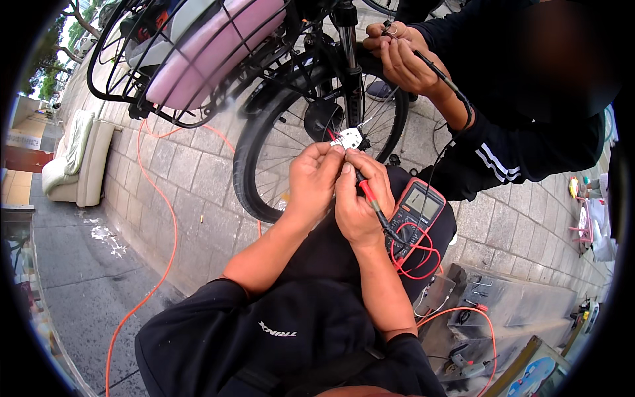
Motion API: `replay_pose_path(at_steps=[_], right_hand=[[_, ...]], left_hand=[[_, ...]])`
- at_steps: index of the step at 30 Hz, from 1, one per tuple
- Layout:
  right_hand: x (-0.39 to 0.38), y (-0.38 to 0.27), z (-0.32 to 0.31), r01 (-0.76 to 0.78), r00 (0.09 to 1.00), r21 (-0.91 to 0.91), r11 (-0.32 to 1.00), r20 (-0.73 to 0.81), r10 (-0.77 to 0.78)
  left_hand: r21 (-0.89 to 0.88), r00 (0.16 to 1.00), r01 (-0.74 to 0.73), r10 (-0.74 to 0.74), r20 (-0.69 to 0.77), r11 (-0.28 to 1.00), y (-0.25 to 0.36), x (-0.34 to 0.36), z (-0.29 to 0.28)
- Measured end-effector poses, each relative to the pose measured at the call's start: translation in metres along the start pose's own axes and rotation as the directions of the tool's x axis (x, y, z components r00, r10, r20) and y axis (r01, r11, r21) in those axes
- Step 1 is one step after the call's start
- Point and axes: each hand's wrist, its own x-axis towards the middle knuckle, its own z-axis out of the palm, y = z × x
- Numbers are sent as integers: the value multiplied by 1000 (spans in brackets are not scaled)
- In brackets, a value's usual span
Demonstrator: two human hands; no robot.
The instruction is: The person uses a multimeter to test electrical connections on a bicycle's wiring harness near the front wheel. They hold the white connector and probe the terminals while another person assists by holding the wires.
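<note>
My left hand (309,182) is closed, thumb and fingers pinching the near edge of a small white part with dark spots (349,138), in front of a bicycle wheel (248,188). Thin red wires show beside the part. Close against it, my right hand (360,215) is closed round a red and black test probe (368,190); its tip is hidden by the fingers. A red-framed multimeter (427,202) rests on my right thigh, with a looped red lead (433,250) over it.
At upper right, another person's hands (405,61) hold a black probe and thin wires. A black wire basket (142,109) with a pink item overhangs the wheel. Orange cable (173,225) runs across the paving. A beige seat (92,162) stands left; tools and a grey box (509,298) lie lower right.
</note>
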Motion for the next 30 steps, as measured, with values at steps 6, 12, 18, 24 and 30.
replay_pose_path(at_steps=[6, 12, 18, 24, 30], right_hand=[[-1, 1, 1, -10, 1000, -3, 1000, -7, 10], [0, 1, 0, 7, 1000, -7, 1000, 1, -7], [0, 2, 0, 5, 1000, 0, 1000, 2, -5], [1, 3, 1, 20, 1000, 0, 1000, 9, -20], [1, 2, 1, 24, 1000, -12, 1000, 11, -24]], left_hand=[[-25, 1000, -20, 20, 16, 999, 0, 1, 2], [-10, 1000, -9, 9, 22, 1000, 0, 1, 0], [-29, 1000, 2, -1, 13, 1000, 1, 0, 2], [-31, 1000, 16, -16, 13, 999, 1, 0, 2], [-41, 1000, 3, -2, 19, 999, -4, 1, -2]])
